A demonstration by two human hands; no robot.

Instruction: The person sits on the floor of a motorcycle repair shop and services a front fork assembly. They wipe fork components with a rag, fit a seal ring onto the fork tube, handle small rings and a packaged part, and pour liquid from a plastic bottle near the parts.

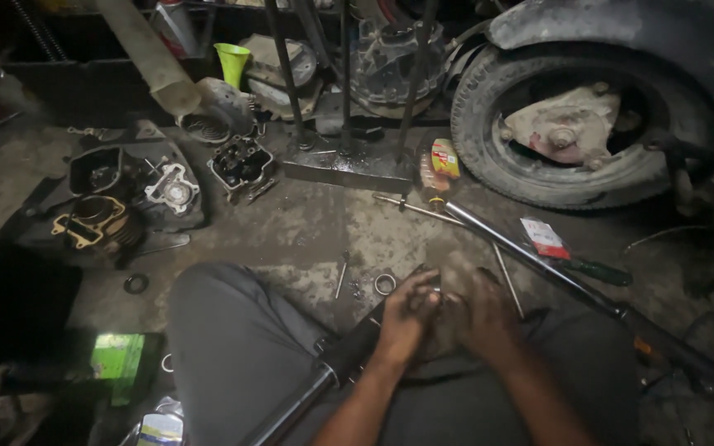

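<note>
Fork tube: a long dark cylinder with a polished metal lower end lies slanted across the seated person's grey-trousered lap, its upper end between the two hands.
Left hand: left hand curls closed around the upper end of the fork tube, fingers gripping a small metal part there.
Right hand: right hand presses in just beside the left; whether its fingers grip anything cannot be told.
Floor: stained, greasy concrete floor, rough and mottled.
Ring: one small metal ring lies just beyond the fork tube's tip, with a bolt near it.
Second tube: one more long steel rod runs diagonally past the fork tube's far side.
Wheel: one ribbed rubber tyre stands well beyond the fork tube.
Engine parts: several cast engine pieces sit well apart from the fork tube, across bare floor.
Funnel: one green funnel farthest off.
</note>
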